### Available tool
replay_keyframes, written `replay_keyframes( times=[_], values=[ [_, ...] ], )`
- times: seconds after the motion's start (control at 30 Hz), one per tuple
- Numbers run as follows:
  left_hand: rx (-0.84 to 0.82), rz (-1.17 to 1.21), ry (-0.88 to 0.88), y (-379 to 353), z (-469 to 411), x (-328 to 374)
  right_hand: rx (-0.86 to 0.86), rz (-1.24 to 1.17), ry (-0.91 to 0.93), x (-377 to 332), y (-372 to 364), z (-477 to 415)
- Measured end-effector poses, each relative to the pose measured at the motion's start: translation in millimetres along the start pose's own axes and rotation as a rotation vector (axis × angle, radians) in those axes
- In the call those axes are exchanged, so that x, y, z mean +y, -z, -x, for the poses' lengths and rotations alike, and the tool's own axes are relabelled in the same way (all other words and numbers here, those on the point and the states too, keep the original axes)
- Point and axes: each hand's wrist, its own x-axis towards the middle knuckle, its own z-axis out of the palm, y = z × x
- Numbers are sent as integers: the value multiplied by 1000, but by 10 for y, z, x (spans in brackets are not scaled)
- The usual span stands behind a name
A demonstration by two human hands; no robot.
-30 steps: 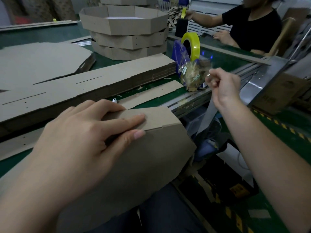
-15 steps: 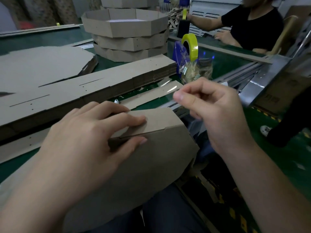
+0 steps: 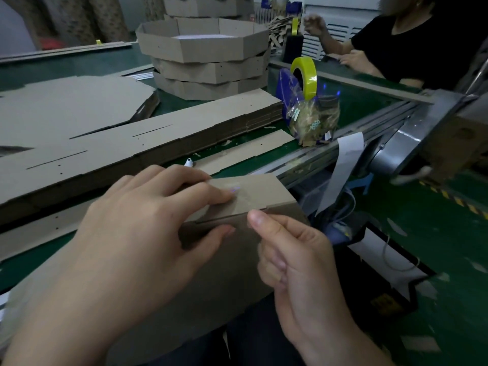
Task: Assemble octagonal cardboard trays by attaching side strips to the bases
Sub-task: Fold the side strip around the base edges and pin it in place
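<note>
Green bench [image 3: 34,262], near edge: tray [image 3: 224,273] tilted against it. Left hand [image 3: 137,233] flat, fingers spread, presses side strip [image 3: 264,188] down. Right hand [image 3: 303,265] pinches what looks like clear tape [image 3: 237,192] at the seam. Best smoothed across the joint, strip held flush. Beyond, finished trays [image 3: 211,56] stacked

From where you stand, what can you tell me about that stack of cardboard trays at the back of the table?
The stack of trays is three octagonal trays of plain brown cardboard, piled open side up. Each has low side walls with small punched holes. The top tray shows a pale base inside. The stack stands on the green table, behind the pile of flat side strips. No hand touches it.
</note>
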Motion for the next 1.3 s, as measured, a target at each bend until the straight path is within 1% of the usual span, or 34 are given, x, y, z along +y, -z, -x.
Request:
replay_keyframes(
  times=[0.13, 0.2, 0.33, 0.37, 0.5, 0.63, 0.73, 0.8, 0.9, 0.97, 1.1, 1.3],
  values=[
    [-5, -23, -9, 0, -4, 12, 44, 19, -4, -5, -20, -7],
    [1, -41, -13, 4, -1, 28, 37, 31, -19, -1, -20, -8],
    [25, -51, 65, 25, 10, 66, 18, 52, -52, 10, -1, -12],
    [21, -47, 61, 39, 13, 69, 14, 61, -63, 15, 12, -12],
    [-69, -101, -57, 89, 30, 21, -66, 122, -107, -20, 56, -9],
    [-123, -130, -10, 124, 46, 6, -191, 171, -161, -85, 132, -6],
    [-136, -107, 29, 161, 24, 68, -218, 175, -170, -95, 159, -17],
    [-99, -91, 89, 157, -22, 163, -225, 178, -166, -90, 150, -21],
    [-17, -144, 187, 87, -94, 300, -226, 159, -182, -78, 146, -21],
    [11, -156, 163, 52, -109, 324, -224, 154, -184, -69, 153, -21],
    [89, -78, 79, 48, -75, 313, -222, 149, -163, -70, 184, -41],
    [153, -104, 125, -11, -82, 310, -274, 183, -148, -65, 188, -50]
  ],
)
